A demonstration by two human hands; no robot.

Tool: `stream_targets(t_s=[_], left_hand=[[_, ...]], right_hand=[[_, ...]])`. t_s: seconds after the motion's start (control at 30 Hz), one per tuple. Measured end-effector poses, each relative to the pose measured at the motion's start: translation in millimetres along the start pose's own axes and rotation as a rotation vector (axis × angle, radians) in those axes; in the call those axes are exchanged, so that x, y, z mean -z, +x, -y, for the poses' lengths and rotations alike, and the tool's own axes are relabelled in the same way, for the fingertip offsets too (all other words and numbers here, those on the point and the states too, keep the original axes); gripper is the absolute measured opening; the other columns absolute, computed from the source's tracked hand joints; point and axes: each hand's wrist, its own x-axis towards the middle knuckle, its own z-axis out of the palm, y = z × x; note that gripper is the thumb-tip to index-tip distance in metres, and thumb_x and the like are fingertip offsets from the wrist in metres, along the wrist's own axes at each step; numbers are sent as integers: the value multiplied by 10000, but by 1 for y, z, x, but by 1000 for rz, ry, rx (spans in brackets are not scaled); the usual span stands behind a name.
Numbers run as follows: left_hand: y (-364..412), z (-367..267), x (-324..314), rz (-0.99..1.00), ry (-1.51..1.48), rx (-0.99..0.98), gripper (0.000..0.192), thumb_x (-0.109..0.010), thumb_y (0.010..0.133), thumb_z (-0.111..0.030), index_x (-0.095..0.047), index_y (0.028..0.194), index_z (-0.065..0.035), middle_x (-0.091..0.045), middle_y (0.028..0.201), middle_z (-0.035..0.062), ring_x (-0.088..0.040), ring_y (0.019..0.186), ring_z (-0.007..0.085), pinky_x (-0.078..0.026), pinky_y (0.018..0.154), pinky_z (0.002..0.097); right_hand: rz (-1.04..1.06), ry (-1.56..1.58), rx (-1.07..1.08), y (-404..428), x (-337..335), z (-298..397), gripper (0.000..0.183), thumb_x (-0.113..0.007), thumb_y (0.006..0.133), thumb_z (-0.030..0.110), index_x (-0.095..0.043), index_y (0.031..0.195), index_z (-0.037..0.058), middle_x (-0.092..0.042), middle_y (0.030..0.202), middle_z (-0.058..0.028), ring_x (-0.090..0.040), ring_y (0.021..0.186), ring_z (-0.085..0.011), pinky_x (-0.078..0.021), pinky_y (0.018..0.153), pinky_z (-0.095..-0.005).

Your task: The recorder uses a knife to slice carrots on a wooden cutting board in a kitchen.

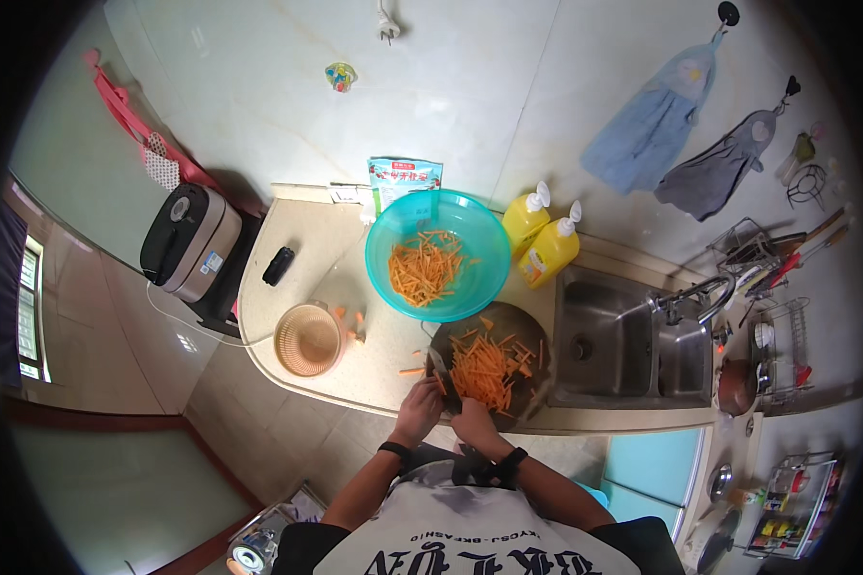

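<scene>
A kitchen knife (449, 388) is in my right hand (477, 422), which is closed around its handle. Its blade points away from me over the left part of a round dark cutting board (539, 392). Just left of the blade, my left hand (418, 411) has its fingers bent over a carrot piece (439, 382), partly hidden by the fingers. Cut carrot strips (483, 370) lie heaped on the board, right of the knife. Beyond the board, a teal plastic bowl (485, 287) contains more carrot strips (424, 269).
A plastic basket (309, 341) stands on the counter at left, with carrot scraps (359, 316) beside it. Farther left are a black object (279, 266) and a rice cooker (190, 241). Two yellow pump bottles (549, 251) stand near the steel double sink (608, 338). A printed pouch (405, 176) leans behind the bowl.
</scene>
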Motion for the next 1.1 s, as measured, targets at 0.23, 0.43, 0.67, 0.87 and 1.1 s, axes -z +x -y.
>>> stream_targets(t_s=[0.23,0.43,0.67,0.87,1.1], left_hand=[[-3,5,-5,14,40,-12,297,-591,668,21,-564,961,-10,-543,999,128,-529,988,300,-473,828,359],[-7,5,-7,0,82,-9,297,-573,670,21,-574,966,-9,-545,1010,124,-524,1009,296,-461,856,351],[-2,-3,-2,25,58,5,265,-568,670,28,-588,933,1,-549,1009,120,-522,1017,288,-460,859,346],[-5,0,-4,21,51,49,257,-564,675,26,-594,930,11,-551,1020,128,-520,1027,284,-458,864,339],[-5,0,-6,28,36,38,254,-561,671,30,-604,920,17,-560,1027,132,-518,1034,290,-456,869,336]], right_hand=[[-121,-36,91,1,2,-20,321,-488,655,38,-547,936,-106,-581,765,-299,-558,801,-463,-454,744,-451],[-46,-72,73,-2,1,-14,324,-494,651,40,-555,937,-100,-579,765,-314,-579,811,-440,-468,750,-452],[9,-83,10,-2,2,-13,296,-501,661,58,-558,898,-110,-575,757,-325,-593,791,-438,-485,724,-460],[6,-132,-48,-4,-1,-5,249,-507,668,64,-559,840,-109,-579,784,-321,-584,816,-440,-468,736,-461],[35,-166,-67,-5,-1,-1,222,-513,684,69,-565,806,-109,-579,797,-322,-582,826,-436,-466,729,-456]])
